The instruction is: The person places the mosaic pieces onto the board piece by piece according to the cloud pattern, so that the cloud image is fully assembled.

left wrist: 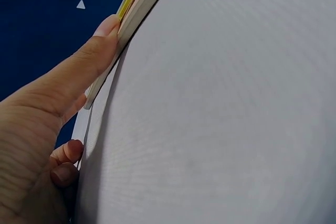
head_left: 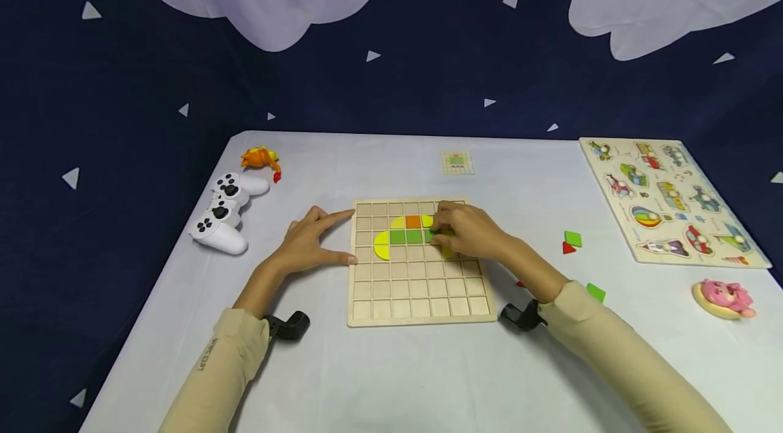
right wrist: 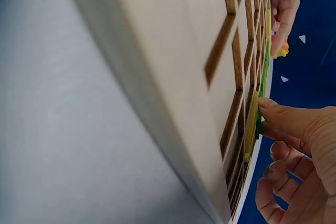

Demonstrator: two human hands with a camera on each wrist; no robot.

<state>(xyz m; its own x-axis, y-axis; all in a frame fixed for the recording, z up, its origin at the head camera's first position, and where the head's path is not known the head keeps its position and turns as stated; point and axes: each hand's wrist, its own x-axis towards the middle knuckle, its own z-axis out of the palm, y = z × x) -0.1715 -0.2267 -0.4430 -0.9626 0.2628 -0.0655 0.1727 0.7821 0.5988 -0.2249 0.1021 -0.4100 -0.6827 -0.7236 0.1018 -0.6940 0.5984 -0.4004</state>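
Observation:
A wooden grid board [head_left: 400, 310] lies flat on the white table. Set in its cells are an orange square [head_left: 413, 221], green squares [head_left: 397, 236] in a row, and yellow rounded pieces [head_left: 382, 247] around them. My left hand [head_left: 306, 243] is at the board's left edge, thumb and index finger stretched apart, thumb tip touching the rim. Over the upper right cells, my right hand [head_left: 470, 230] pinches a green square [right wrist: 258, 128] between thumb and index finger, at the right end of the green row. The right hand partly hides a yellow piece [head_left: 448, 253].
Loose green squares [head_left: 573, 238] and red triangles [head_left: 569, 249] lie to the right. Behind the board is a small pattern card [head_left: 457, 162]. A white game controller [head_left: 223, 215] and an orange toy [head_left: 259, 158] sit left; a picture puzzle board [head_left: 654, 178] and a pink toy [head_left: 724, 297] sit right.

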